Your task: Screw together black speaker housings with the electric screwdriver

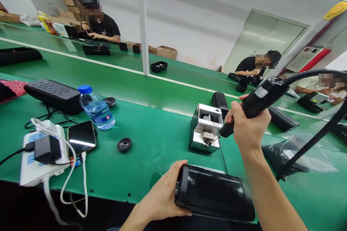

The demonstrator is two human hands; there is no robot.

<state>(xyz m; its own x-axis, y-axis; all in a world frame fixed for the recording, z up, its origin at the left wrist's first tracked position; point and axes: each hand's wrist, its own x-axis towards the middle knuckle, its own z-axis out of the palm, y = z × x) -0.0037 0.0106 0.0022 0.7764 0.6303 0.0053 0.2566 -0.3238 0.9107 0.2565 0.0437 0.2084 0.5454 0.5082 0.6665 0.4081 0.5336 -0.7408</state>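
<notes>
My left hand grips the left end of a black speaker housing lying at the near edge of the green bench. My right hand is wrapped round a black electric screwdriver with a thick cable running off to the right. The screwdriver's bit touches the front outlet of a small silver screw feeder box standing just behind the housing.
A water bottle, a phone, a white power strip with a charger and a small round speaker driver lie at left. A black speaker sits behind them. Plastic bags lie at right. Other people work across the green conveyor.
</notes>
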